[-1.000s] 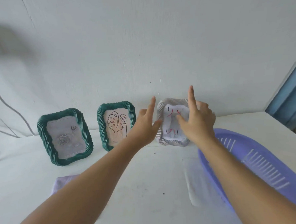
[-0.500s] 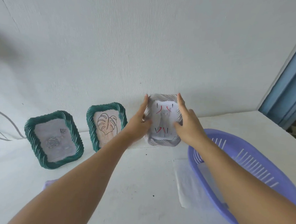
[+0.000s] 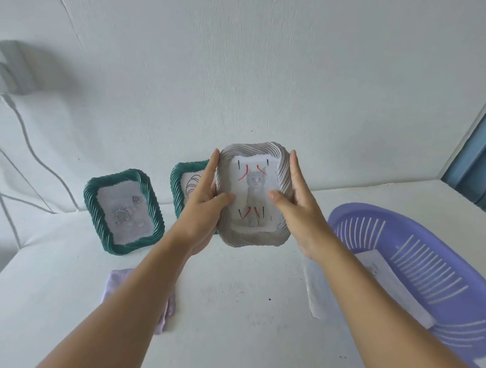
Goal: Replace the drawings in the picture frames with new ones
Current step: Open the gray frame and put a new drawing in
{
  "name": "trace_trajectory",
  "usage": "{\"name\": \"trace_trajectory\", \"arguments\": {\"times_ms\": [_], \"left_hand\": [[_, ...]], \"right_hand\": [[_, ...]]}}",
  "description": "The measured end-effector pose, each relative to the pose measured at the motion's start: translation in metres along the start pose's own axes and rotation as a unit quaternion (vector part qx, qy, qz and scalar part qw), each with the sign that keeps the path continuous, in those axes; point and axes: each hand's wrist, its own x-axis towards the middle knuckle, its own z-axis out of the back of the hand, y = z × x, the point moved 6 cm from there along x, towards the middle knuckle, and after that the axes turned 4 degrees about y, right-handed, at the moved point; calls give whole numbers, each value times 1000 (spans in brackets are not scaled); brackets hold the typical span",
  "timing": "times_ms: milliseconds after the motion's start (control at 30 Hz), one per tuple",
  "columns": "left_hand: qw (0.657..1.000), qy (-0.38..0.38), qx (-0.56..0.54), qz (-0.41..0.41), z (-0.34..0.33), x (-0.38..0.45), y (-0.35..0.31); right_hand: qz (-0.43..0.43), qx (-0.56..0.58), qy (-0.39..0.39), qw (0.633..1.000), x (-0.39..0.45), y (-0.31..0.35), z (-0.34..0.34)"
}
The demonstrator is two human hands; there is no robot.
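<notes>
Gripping the white frame [image 3: 254,194] between them, the left hand [image 3: 204,207] and right hand [image 3: 299,212] clasp its sides, thumbs pressing the cat drawing [image 3: 254,193].

Two frames [image 3: 123,211] stand left of the basket [image 3: 429,266] against the wall [image 3: 242,71].

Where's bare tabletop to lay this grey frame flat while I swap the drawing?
Best patch: the table straight ahead between the forearms, bordered by the lilac cloth on the left and the loose paper sheet beside the purple basket on the right. Crowded: the back left, where two green frames lean on the wall. Both hands hold the grey frame.
</notes>
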Motion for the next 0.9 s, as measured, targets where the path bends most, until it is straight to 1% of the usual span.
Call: {"name": "trace_trajectory", "arguments": {"times_ms": [233, 633, 700, 834, 900], "left_hand": [[1000, -21, -13, 7, 9, -46, 12], [998, -40, 17, 34, 15, -81, 28], [998, -37, 35, 37, 15, -81, 30], [992, -47, 111, 43, 16, -82, 32], [979, -72, 187, 44, 19, -82, 34]], "right_hand": [[-15, 47, 10, 999, -38, -16, -33], [-36, 49, 20, 998, -72, -29, -48], [-25, 39, 16, 999, -75, -27, -48], [-20, -3, -5, 1000, -79, -27, -45], [-12, -39, -12, 999, -81, -24, -44]]}}
